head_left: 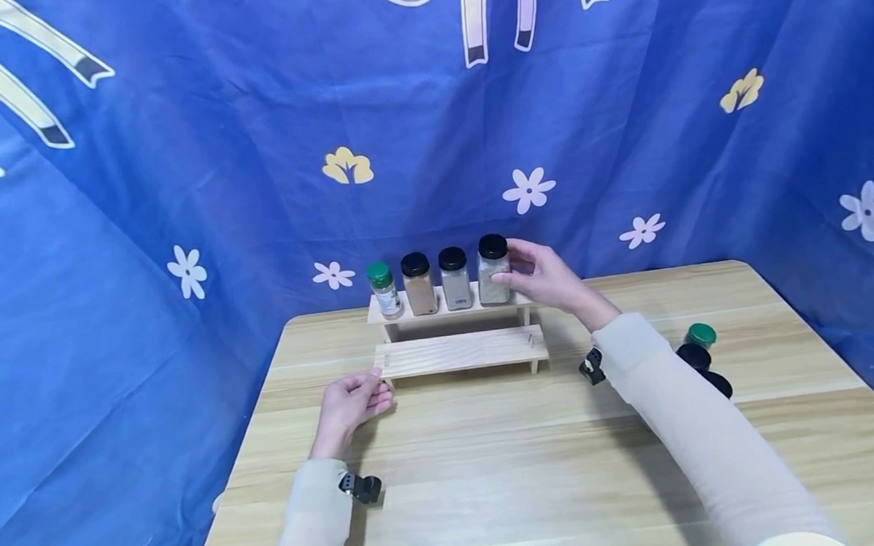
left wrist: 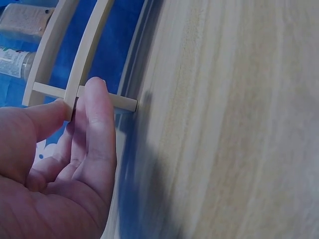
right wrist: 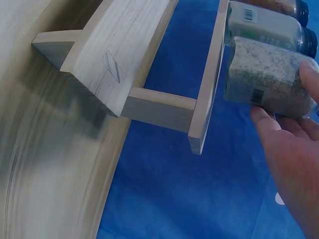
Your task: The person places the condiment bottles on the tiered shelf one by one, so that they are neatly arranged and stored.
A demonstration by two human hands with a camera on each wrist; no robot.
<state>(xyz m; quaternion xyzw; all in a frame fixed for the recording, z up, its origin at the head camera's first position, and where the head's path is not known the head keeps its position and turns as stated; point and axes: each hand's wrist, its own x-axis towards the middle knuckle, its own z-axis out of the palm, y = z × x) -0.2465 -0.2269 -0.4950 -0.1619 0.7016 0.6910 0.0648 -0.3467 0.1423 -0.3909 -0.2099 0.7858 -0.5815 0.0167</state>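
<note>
A two-tier wooden rack (head_left: pixel 460 352) stands at the back of the table. On its upper tier are a green-capped spice jar (head_left: pixel 385 291), a black-capped jar of brown spice (head_left: pixel 418 285) and a black-capped jar of greyish spice (head_left: pixel 456 280). At that tier's right end, my right hand (head_left: pixel 546 279) grips a larger black-capped spice jar (right wrist: pixel 266 74) by its side. My left hand (head_left: pixel 351 408) pinches the front left corner of the lower tier (left wrist: pixel 82 59) between thumb and fingers. No jar stands on the lower tier.
To the right, partly hidden by my right sleeve, are a green-capped jar (head_left: pixel 701 335) and black-capped jars (head_left: pixel 693 357). A blue patterned cloth (head_left: pixel 428 123) hangs behind the wooden table (head_left: pixel 494 470) and along its sides.
</note>
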